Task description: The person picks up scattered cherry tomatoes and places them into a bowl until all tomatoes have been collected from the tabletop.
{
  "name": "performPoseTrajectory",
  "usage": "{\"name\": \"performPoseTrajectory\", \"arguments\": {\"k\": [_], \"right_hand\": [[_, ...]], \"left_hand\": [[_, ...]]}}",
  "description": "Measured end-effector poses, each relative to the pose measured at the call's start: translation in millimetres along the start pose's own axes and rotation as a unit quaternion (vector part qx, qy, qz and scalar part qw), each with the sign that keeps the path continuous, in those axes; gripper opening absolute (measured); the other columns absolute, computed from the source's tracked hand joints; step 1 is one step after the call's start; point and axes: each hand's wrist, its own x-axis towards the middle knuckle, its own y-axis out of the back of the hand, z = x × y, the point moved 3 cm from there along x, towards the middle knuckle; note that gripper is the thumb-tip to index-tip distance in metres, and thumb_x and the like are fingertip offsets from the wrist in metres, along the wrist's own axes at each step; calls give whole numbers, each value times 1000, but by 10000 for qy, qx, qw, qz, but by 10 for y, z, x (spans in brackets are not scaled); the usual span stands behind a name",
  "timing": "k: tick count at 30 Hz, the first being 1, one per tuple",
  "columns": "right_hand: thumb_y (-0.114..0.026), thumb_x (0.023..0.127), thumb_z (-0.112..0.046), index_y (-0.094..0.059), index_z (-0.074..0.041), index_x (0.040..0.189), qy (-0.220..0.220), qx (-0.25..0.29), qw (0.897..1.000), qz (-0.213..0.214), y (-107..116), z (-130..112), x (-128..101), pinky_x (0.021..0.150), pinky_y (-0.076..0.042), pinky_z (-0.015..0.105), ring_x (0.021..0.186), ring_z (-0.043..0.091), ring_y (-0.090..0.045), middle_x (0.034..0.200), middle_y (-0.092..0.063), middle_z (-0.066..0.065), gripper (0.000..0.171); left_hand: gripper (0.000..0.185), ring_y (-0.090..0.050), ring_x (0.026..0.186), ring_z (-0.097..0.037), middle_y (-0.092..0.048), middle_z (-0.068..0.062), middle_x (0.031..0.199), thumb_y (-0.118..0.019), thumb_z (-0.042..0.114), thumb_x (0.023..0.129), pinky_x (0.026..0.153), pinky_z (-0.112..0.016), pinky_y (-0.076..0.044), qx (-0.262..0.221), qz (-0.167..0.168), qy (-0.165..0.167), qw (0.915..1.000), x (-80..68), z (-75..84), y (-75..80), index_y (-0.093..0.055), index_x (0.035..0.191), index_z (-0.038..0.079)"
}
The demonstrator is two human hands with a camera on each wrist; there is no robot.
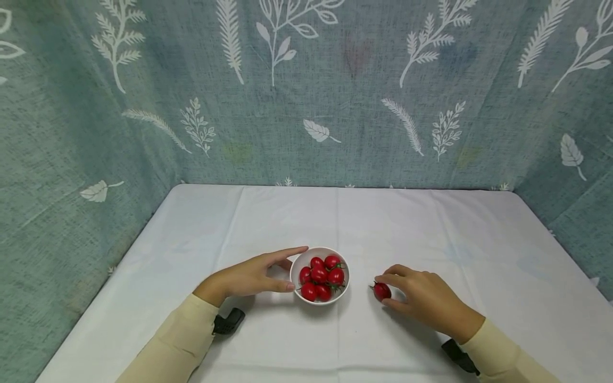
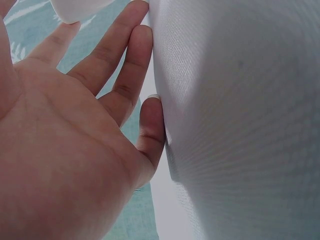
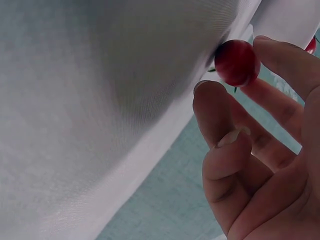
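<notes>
A white bowl (image 1: 293, 276) holding several red cherry tomatoes (image 1: 319, 275) stands near the middle of the table. My left hand (image 1: 256, 272) is at the bowl's left side, thumb and index finger spread along its rim. In the left wrist view the fingers of that hand (image 2: 75, 120) are fairly straight, and a fingertip touches the bowl (image 2: 75, 11). To the right of the bowl, my right hand (image 1: 426, 295) pinches a single cherry tomato (image 1: 382, 291) with a green stem. The right wrist view shows this tomato (image 3: 237, 63) between thumb and fingers, at the cloth.
A creased white cloth (image 1: 407, 229) covers the table. Behind it and at both sides hangs a blue-green curtain (image 1: 297, 138) with white leaf prints. Each wrist wears a dark camera mount (image 1: 229, 321).
</notes>
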Motion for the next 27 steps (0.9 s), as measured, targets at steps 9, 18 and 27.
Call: {"name": "performPoseTrajectory", "arguments": {"k": [9,18,27], "right_hand": [[-84,80,-29,-74,-23,115,-116,-139,9998,-113,-24,9,3,63,-52,25,79,6,-66,106,-68,-8,37],[-84,80,-26,-74,-21,115,-49,20,9998,-177,-38,9,10,65,-52,26,82,7,-67,102,-70,-9,37],[-85,79,-27,-75,-21,115,-50,-96,9998,-159,-34,-1,30,65,-54,26,83,8,-68,101,-71,-8,38]], "left_hand": [[77,-51,132,-21,-61,3,135,-74,38,91,114,-63,-29,7,-7,-12,10000,10,-13,-12,-31,155,41],[77,-51,133,-21,-61,3,135,-73,36,91,114,-64,-28,19,-11,-11,10000,4,-7,-4,-31,156,40],[76,-51,133,-21,-62,3,134,-74,39,90,115,-65,-28,3,14,72,10000,7,-18,-9,-32,154,45]]}}
